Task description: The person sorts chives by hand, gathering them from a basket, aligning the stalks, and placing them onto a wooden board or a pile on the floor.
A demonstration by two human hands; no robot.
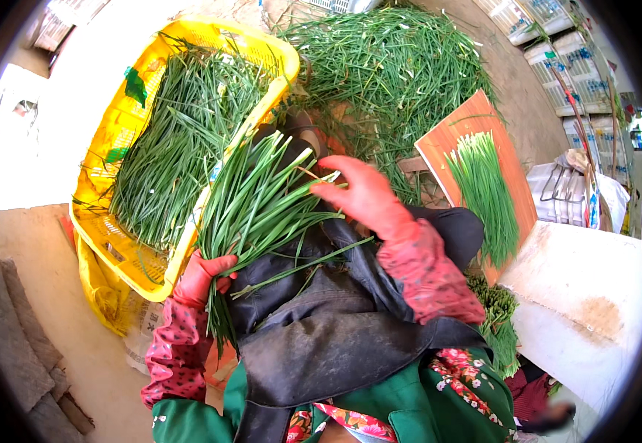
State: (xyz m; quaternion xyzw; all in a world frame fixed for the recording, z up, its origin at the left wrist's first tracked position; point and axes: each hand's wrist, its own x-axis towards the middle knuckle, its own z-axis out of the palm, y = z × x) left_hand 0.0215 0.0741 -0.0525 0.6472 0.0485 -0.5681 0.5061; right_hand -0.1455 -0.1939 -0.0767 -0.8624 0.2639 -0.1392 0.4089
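Note:
My left hand (pixel 206 275), in a red rubber glove, is closed round the lower part of a loose bunch of green chives (pixel 262 199). The pale stem ends fan out up and to the right, above my lap. At those ends is my gloved right hand (pixel 365 198), its thumb and forefinger apart with stem tips between them. Whether it touches a stem I cannot tell. A yellow plastic crate (pixel 92 199) full of chives stands on the left, its rim close to my left hand. To the right, a neat row of chives (pixel 487 196) lies on a brown board (pixel 439 136).
A big heap of loose chives (pixel 395 74) covers the floor ahead. More bundled chives (pixel 498 317) are beside my right thigh, near a white panel (pixel 579 295). White crates (pixel 572 81) are stacked at the far right. A dark apron (pixel 328 354) covers my lap.

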